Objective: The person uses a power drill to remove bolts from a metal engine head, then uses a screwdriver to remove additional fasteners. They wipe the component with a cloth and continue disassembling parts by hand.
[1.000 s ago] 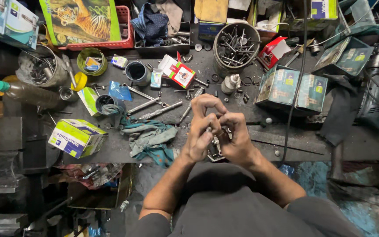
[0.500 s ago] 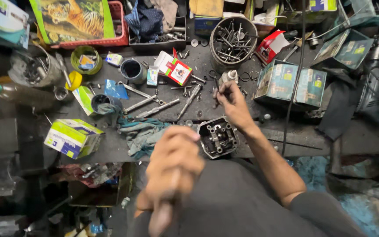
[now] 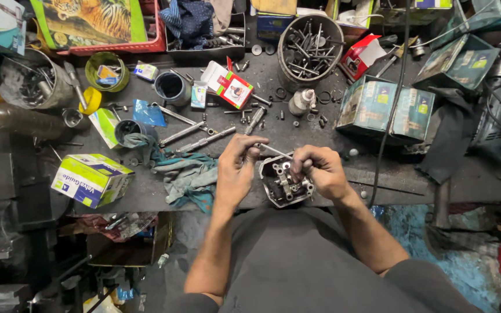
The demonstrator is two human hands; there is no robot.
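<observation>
A dark metal engine part (image 3: 282, 190) with valves and springs sits at the near edge of the workbench (image 3: 297, 130). My left hand (image 3: 238, 168) pinches one end of a thin metal rod (image 3: 275, 151) just left of the part. My right hand (image 3: 322, 172) rests over the part's right side, its fingertips closed on the rod's other end. The rod spans the gap between both hands, above the part.
A teal rag (image 3: 188, 174) lies left of my hands, with long wrenches (image 3: 195, 136) behind it. Further back are a round tin of bolts (image 3: 309, 43), a white bottle (image 3: 301, 101), teal boxes (image 3: 387, 110), a red-white box (image 3: 230, 87) and a green-white box (image 3: 91, 179). A black cable (image 3: 391, 110) hangs at right.
My right hand came back from reaching toward the white bottle. My left hand dropped from near the camera to the part. Both now hold a thin rod over it.
</observation>
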